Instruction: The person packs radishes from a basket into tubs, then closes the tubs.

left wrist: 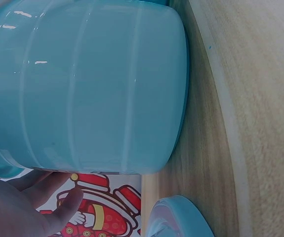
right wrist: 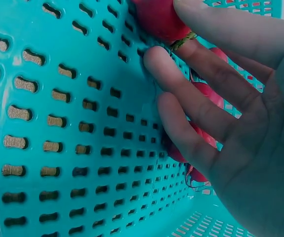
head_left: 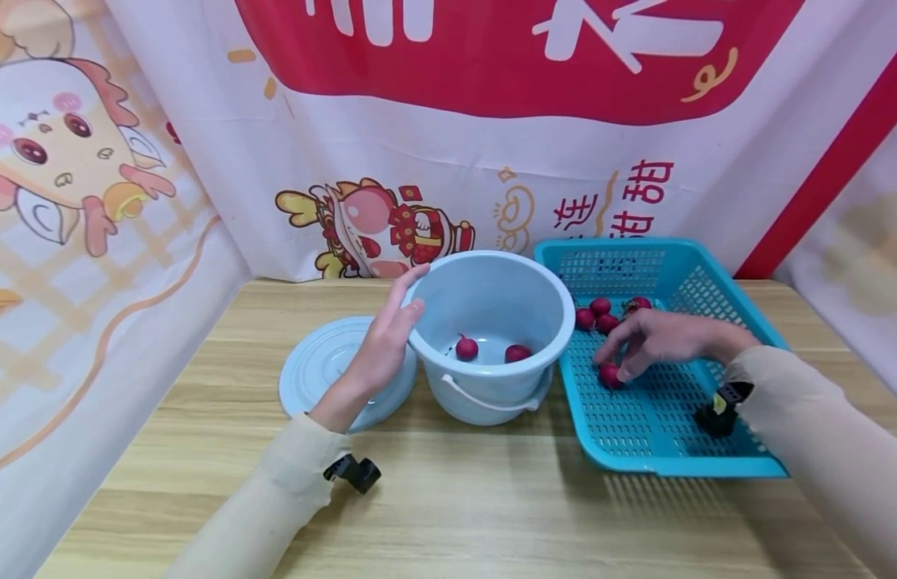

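Right hand [head_left: 661, 342]: thumb and fingertips pinching one radish [head_left: 611, 375], low over the floor of the basket.
Basket [head_left: 683, 466]: turquoise, perforated; beneath and around the right hand.
Loose radishes [head_left: 584, 319]: a red group in the basket, beyond the gripped radish and partly behind the fingers.
Left hand [head_left: 383, 338]: holding the bucket's rim, thumb on the rim, fingers along the outer wall.
Bucket [head_left: 484, 386]: pale blue, upright; left of the right hand's grip, two radishes visible inside.
Handle [head_left: 491, 404]: lowered, on the bucket's near side.
Lid [head_left: 310, 366]: pale blue, round, flat on the table [head_left: 448, 515], partly beneath the left hand and wrist.
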### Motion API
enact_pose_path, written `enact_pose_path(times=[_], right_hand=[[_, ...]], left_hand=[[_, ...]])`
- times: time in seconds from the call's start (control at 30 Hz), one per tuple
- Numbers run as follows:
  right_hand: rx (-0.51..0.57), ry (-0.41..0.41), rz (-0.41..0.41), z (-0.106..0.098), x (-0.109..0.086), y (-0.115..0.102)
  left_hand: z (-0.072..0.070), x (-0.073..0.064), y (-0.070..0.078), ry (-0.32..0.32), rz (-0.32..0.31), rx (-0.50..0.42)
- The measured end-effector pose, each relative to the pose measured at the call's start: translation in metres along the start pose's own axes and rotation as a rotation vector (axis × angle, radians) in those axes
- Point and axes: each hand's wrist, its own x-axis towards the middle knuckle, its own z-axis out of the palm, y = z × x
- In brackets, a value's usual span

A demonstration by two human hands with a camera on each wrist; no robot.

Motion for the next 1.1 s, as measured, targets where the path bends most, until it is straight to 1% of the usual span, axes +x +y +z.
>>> enact_pose_path(times=[0.13, 0.3, 0.47, 0.63, 0.7, 0.87, 1.0, 1.1], right_hand=[[-0.030, 0.003, -0.007, 0.000, 0.000, -0.001], [-0.047, 0.043, -0.035, 0.001, 0.000, -0.003], [-0.043, 0.148, -0.066, 0.000, -0.001, -0.009], [-0.042, 0.310, -0.096, -0.002, -0.006, -0.019], [-0.047, 0.360, -0.099, -0.003, -0.008, -0.023], [-0.040, 0.431, -0.123, -0.009, -0.016, -0.031], [0.001, 0.504, -0.150, -0.016, -0.023, -0.043], [0.043, 0.573, -0.181, -0.020, -0.026, -0.055]], left_hand=[[0.000, 0.000, 0.000, 0.001, 0.004, -0.004], [0.001, 0.000, 0.000, 0.001, 0.009, -0.009], [0.001, -0.001, 0.000, 0.002, 0.002, -0.007], [0.000, 0.000, 0.000, 0.005, 0.004, -0.008], [0.000, 0.000, 0.000, 0.004, 0.005, -0.010], [0.000, 0.000, 0.000, 0.008, 0.003, -0.006], [0.000, 0.001, 0.000, 0.008, 0.002, -0.006], [-0.001, 0.000, 0.000, 0.007, 0.001, -0.006]])
